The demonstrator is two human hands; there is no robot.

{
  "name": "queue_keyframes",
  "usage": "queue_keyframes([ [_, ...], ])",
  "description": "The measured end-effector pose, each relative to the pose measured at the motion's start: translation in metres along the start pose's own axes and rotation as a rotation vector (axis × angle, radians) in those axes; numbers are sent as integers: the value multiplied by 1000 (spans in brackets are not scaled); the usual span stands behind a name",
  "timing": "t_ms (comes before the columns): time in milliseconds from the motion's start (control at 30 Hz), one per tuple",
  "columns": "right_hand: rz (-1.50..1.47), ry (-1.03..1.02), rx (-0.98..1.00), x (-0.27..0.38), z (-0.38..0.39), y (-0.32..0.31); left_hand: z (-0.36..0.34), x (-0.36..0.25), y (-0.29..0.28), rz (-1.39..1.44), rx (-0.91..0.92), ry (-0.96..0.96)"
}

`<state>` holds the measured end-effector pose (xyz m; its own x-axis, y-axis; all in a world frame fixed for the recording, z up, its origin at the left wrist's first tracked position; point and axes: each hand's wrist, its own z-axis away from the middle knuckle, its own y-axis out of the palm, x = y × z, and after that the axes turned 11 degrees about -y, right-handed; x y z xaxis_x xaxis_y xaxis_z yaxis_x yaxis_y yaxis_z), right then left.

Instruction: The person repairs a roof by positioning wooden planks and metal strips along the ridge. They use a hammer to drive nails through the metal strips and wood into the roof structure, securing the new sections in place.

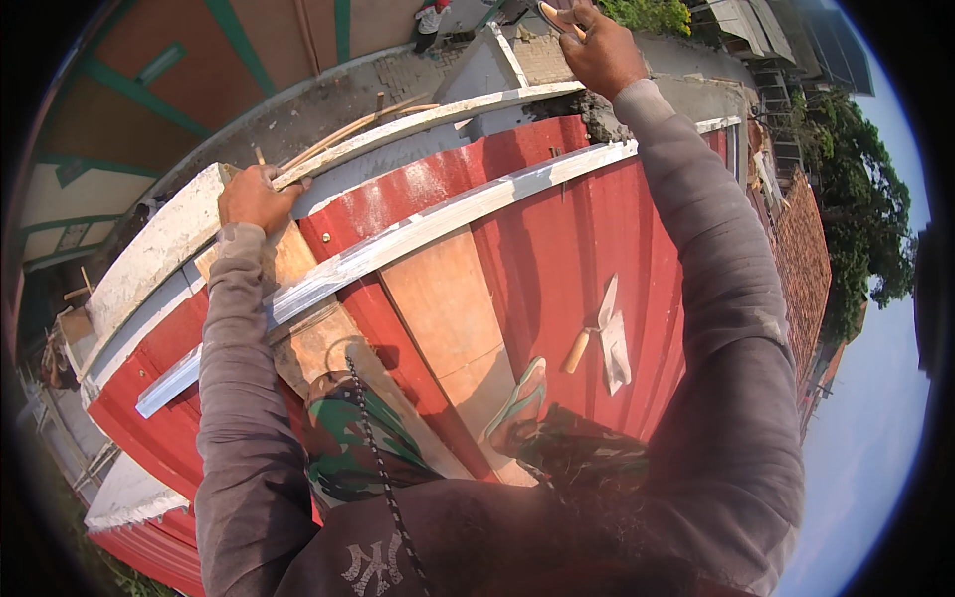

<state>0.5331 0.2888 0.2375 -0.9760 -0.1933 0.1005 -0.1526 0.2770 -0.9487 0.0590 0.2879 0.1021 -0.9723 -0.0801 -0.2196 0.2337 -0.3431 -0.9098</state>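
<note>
I am up on a red corrugated metal roof [617, 259], looking down over my knees. My left hand [257, 197] grips the end of a long white-painted wooden batten [418, 124] where it meets a thick white plastered ledge [159, 249]. My right hand [600, 45] is raised at the far top, closed around a wooden handle whose tool end is out of sight, near a patch of wet grey mortar [595, 111]. A second white batten [418, 231] runs across the roof between my arms.
A trowel [605, 333] with a wooden handle lies on the red sheets to the right. Bare wooden planks [448, 318] lie under my legs, and my foot wears a green sandal [522, 398]. Another person [432, 20] stands far below. The roof edge drops off at right toward trees.
</note>
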Motion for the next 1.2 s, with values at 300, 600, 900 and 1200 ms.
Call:
queue_keyframes([
  [300, 49, 23, 251, -4, 4, 6, -4, 2, 5, 5, 12, -15],
  [600, 49, 14, 372, -6, 12, 10, -2, 1, 6, -20, -19, 16],
  [900, 46, -3, 446, -6, 14, 18, -5, 1, 4, 1, 30, 11],
  [1200, 51, 147, 99, 22, 13, 3, 1, -1, -3, 11, 36, 2],
])
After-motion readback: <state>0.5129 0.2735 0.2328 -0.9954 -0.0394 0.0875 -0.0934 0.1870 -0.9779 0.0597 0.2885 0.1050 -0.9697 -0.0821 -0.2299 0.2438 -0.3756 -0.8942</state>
